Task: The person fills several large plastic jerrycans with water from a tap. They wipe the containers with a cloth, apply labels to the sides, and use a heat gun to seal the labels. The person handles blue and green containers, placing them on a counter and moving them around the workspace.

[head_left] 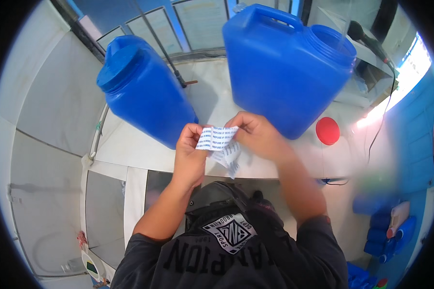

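Observation:
A strip of white plastic seal film [217, 138] with rows of blue print is stretched between my hands, above the near edge of the white table. My left hand [190, 151] pinches its left end between thumb and fingers. The upper right corner is gripped by the fingertips of my right hand [260, 135]. A loose, crumpled part of the film hangs below. Beyond my left hand stands a blue jerrycan [152, 98] with a blue screw cap [120, 67] on it. A larger blue jerrycan [284, 67], its wide mouth uncapped, stands beyond my right hand.
A red round lid [328, 131] lies right of the larger jerrycan. At the upper right a black hand-held blower [371, 42] trails a cord. A thin rod [171, 62] stands behind the jerrycans. Several blue containers [383, 236] are low at the right; a round-faced scale [92, 265] is lower left.

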